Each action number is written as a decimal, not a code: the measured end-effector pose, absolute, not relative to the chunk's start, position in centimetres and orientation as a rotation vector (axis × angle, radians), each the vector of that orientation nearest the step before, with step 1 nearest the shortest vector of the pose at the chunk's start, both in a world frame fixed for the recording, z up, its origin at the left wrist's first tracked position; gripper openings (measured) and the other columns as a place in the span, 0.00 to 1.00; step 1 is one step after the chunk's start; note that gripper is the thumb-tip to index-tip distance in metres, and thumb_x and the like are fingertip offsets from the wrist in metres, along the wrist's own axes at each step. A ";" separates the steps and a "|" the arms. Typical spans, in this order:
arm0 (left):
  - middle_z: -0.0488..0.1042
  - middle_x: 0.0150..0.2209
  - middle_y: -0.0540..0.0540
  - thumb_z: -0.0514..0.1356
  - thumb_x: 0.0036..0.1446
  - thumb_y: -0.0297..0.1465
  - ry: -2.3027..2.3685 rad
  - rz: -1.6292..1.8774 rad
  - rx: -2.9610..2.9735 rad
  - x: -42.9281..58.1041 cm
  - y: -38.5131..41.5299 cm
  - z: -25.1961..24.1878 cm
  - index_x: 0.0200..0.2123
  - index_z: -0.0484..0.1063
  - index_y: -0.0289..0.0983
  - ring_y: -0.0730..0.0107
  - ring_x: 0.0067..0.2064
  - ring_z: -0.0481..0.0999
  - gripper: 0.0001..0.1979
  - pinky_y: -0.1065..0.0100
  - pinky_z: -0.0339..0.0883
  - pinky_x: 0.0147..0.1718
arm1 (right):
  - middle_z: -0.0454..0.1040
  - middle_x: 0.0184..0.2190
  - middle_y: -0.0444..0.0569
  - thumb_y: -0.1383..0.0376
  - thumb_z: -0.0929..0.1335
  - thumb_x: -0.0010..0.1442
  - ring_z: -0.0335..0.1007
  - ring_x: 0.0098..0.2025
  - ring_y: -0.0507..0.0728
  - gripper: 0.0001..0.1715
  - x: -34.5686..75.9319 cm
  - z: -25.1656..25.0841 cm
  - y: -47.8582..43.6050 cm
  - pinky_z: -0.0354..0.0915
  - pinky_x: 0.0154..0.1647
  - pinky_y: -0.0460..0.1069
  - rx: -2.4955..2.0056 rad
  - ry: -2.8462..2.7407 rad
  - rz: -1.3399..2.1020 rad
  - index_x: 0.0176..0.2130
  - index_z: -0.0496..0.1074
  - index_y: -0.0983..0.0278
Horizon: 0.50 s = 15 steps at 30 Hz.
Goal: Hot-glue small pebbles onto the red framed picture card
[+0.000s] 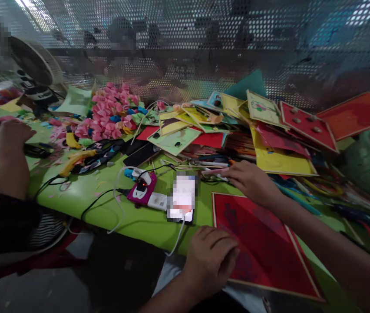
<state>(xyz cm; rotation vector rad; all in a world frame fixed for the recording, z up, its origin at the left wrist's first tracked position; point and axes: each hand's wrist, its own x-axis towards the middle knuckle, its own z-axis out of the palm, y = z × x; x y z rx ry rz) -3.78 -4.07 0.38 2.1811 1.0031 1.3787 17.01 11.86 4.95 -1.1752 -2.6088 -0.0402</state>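
Red panel (266, 248) with a pale border lies flat in the lower right of the frame. At bottom centre the left hand (211, 256) curls loosely by its left edge, whether around anything I cannot tell, while the right hand (248, 182), right of centre, seems to be reaching for a slim pink stick (211, 171); its fingertips are at one end, pinching or merely touching I cannot tell, and lifting it would call for a secure fingertip hold.

I'm in a craft workshop, by the look: bordered red panel (263, 243) before me, more panels (266, 108) piled along the green counter (139, 227), pink pieces (108, 111) heaped, scraps (40, 163) strewn, perforated screen (178, 65) behind.
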 end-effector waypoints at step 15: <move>0.81 0.37 0.49 0.61 0.59 0.29 0.980 1.374 2.208 -4.1 -4.0 -0.2 0.42 0.72 0.38 0.70 0.35 0.79 0.07 0.65 0.69 0.37 | 0.76 0.41 0.54 0.64 0.70 0.64 0.69 0.44 0.61 0.11 11.8 4.8 14.4 0.64 0.45 0.52 -1.216 -2.783 -0.093 0.46 0.79 0.63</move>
